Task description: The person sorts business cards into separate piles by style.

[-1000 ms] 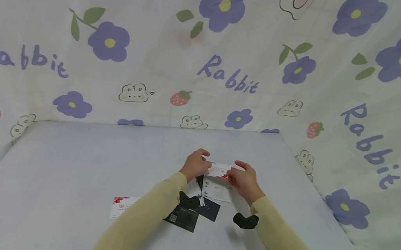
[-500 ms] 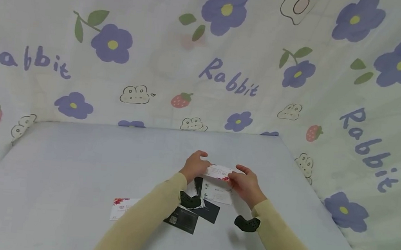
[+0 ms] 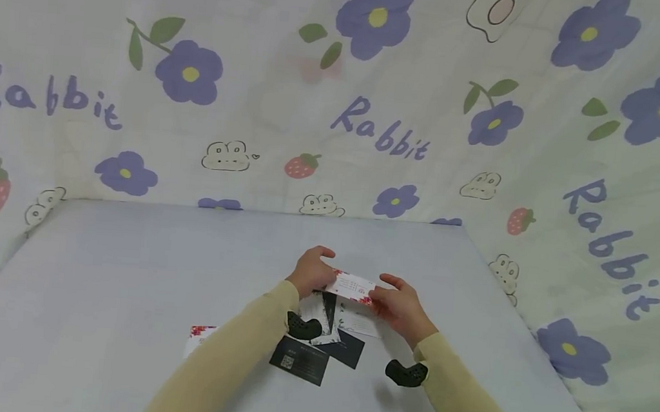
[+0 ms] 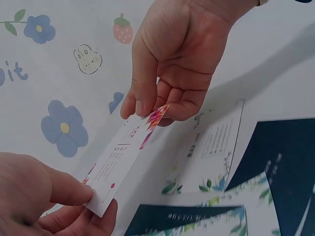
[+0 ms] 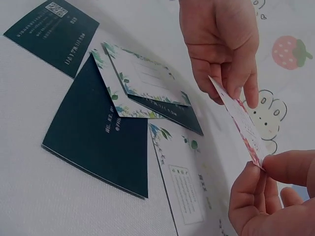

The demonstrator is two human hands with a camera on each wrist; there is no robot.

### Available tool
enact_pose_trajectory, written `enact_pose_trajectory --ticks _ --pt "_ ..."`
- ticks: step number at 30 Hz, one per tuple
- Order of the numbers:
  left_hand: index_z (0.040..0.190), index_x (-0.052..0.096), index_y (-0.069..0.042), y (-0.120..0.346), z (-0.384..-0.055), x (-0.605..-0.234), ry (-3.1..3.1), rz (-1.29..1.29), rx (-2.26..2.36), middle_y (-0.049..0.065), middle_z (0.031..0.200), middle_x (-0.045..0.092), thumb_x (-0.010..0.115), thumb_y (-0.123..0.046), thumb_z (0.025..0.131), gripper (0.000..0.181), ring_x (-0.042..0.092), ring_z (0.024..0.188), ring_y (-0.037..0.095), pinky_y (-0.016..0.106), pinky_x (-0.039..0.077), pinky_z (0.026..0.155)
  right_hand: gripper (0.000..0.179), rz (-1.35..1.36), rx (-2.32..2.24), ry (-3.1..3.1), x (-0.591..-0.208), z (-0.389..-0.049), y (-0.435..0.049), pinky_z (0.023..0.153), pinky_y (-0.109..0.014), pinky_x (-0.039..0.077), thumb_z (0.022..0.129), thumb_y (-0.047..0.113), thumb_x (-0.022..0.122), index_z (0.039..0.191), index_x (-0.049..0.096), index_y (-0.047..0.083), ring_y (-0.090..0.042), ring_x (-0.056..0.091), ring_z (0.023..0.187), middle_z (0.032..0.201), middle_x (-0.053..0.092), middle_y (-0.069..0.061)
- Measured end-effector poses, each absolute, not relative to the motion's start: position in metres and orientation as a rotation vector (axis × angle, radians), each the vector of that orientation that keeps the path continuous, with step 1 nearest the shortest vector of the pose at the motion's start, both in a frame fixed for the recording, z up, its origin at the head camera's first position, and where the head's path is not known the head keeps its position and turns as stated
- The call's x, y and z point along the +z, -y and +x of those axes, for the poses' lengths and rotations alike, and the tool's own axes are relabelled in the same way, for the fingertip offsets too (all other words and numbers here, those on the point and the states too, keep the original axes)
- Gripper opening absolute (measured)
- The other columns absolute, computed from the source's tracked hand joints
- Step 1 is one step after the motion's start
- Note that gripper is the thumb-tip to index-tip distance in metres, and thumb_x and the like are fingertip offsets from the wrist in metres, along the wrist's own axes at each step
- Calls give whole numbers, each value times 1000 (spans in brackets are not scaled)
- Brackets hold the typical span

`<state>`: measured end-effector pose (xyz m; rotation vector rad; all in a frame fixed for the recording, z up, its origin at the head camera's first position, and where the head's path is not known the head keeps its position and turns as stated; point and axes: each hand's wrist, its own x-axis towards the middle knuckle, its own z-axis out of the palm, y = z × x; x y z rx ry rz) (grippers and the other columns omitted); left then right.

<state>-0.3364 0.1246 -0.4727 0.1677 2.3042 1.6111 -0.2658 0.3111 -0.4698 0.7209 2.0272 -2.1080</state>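
Note:
A white business card (image 3: 352, 287) with red and pink patterned corners is held up between both hands over the far side of a loose group of cards. My left hand (image 3: 311, 273) pinches one end between thumb and fingers. At the opposite end, the thumb and fingers of my right hand (image 3: 402, 307) pinch the card. In the left wrist view the card (image 4: 115, 157) shows printed text and slants between the hands. Beneath lie white cards with green leaf borders (image 5: 152, 73) and dark cards (image 5: 98, 132), partly overlapping one another.
A dark card with a QR code (image 3: 299, 361) lies nearest my body. Left of it, another red-cornered white card (image 3: 199, 337) is partly hidden by my left sleeve. The pale table (image 3: 127, 267) meets a flower-printed cloth (image 3: 267, 117) at the back and right.
Both hands have shifted slightly left and tilted the card, its right end now lower. The left forearm covers more of the red-cornered card on the table.

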Motion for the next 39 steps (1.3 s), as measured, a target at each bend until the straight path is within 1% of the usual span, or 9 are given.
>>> enact_pose_trajectory --ticks 3,7,12,15,20,24,30,33,39 --pt "138 57 -2 -112 -332 -469 -2274 196 1594 20 115 68 63 4 84 55 63 86 20 26 53 63 66 689 -2092 -2030 -469 -266 -305 66 -23 49 97 -4 59 156 33 6 -22 55 96 149 45 -24" --pt "138 56 -2 -93 -329 -470 -2253 206 1565 18 110 70 66 3 83 56 68 88 20 29 58 65 66 645 -2047 -2041 -467 -264 -293 68 -23 50 96 -3 60 156 35 8 -25 56 101 151 46 -24" --pt "138 57 -4 -65 -322 -473 -2244 200 1533 17 110 68 72 1 85 55 68 87 21 31 61 66 65 576 -1991 -2059 -465 -259 -273 69 -23 52 95 -3 62 154 38 8 -24 61 96 150 49 -26" --pt "138 57 -5 -45 -312 -472 -2245 193 1530 16 108 66 73 1 86 55 68 84 21 30 61 65 64 525 -1963 -2056 -465 -255 -259 68 -23 53 95 -4 62 154 39 8 -23 63 94 147 52 -25" --pt "137 57 -7 -12 -295 -472 -2266 157 1517 13 103 66 76 -2 86 54 65 80 20 28 60 64 62 433 -1933 -2049 -464 -248 -234 65 -22 54 94 -4 64 151 43 7 -24 62 93 135 57 -24" --pt "137 57 -7 10 -281 -472 -2246 132 1532 12 100 66 75 -2 87 54 65 80 20 28 60 64 61 367 -1917 -2041 -463 -243 -218 63 -22 55 93 -6 64 150 44 5 -25 62 91 130 58 -23" --pt "137 56 -8 36 -261 -469 -2231 123 1538 11 99 66 69 -1 90 50 63 82 20 28 60 65 62 317 -1886 -2042 -461 -236 -197 63 -23 56 91 -6 66 149 46 5 -22 64 87 125 61 -22" --pt "137 56 -9 52 -251 -469 -2238 99 1552 10 100 66 67 0 90 49 63 82 20 29 60 65 62 266 -1875 -2014 -461 -231 -186 65 -23 57 91 -6 66 149 44 4 -22 64 87 121 62 -20" --pt "140 53 -9 86 -236 -472 -2279 67 1625 12 104 67 67 -1 89 54 64 83 20 32 61 67 61 144 -1879 -1938 -464 -223 -160 69 -24 59 92 -6 64 149 42 1 -19 65 88 110 63 -14"
